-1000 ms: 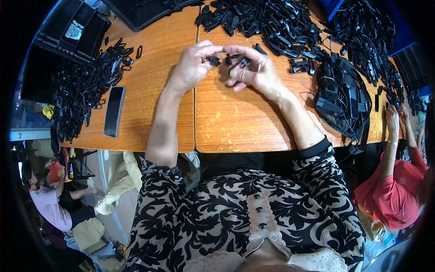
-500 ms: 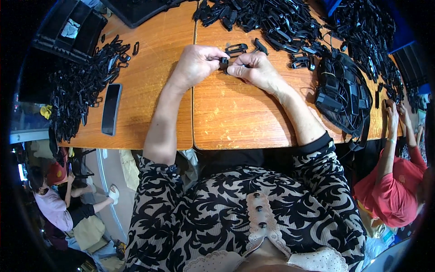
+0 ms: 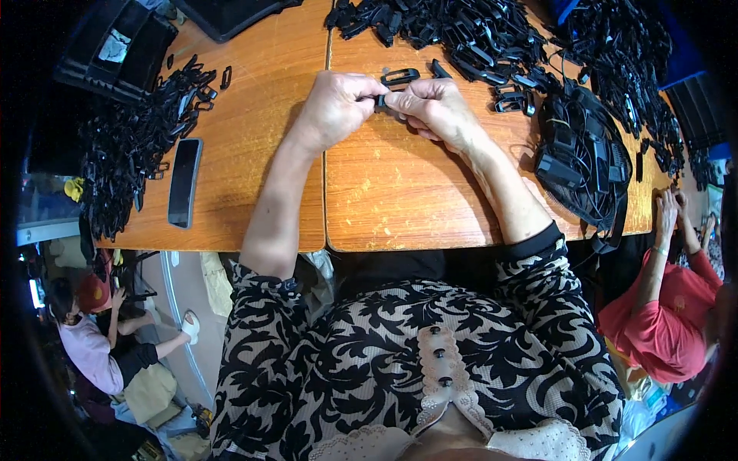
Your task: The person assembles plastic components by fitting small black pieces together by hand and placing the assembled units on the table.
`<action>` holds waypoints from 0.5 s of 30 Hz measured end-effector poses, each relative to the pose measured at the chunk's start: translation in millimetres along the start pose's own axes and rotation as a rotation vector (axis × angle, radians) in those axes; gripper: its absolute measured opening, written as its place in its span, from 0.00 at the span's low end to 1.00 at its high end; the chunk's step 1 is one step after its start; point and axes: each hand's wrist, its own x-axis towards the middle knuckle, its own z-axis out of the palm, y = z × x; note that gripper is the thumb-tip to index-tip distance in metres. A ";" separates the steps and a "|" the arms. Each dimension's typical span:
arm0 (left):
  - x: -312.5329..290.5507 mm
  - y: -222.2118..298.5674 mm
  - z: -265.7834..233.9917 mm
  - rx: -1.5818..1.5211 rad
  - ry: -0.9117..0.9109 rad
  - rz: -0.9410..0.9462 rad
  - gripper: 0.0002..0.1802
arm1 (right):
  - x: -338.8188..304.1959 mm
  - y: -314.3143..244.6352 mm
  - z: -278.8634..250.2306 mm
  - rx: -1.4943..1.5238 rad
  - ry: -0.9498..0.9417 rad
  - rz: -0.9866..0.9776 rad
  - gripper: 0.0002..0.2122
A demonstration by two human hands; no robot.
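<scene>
premises: small assembly workshop or piecework floor. evidence: two wooden worktables [image 3: 400,192] butted edge to edge, carrying bulk heaps of identical black plastic buckle parts, one heap at the left [image 3: 131,146] and a larger one along the far edge [image 3: 477,31]. black plastic trays [image 3: 115,46] stand at the far left corner. a round black basket [image 3: 584,161] at the right holds more parts. other seated workers are present, one in pink [image 3: 84,346] at lower left, one in red [image 3: 676,307] at right.
</scene>
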 end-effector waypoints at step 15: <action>0.2 4.6 -0.3 -0.507 -0.030 -0.120 0.20 | -4.6 2.6 -8.6 -0.051 -0.141 -0.007 0.22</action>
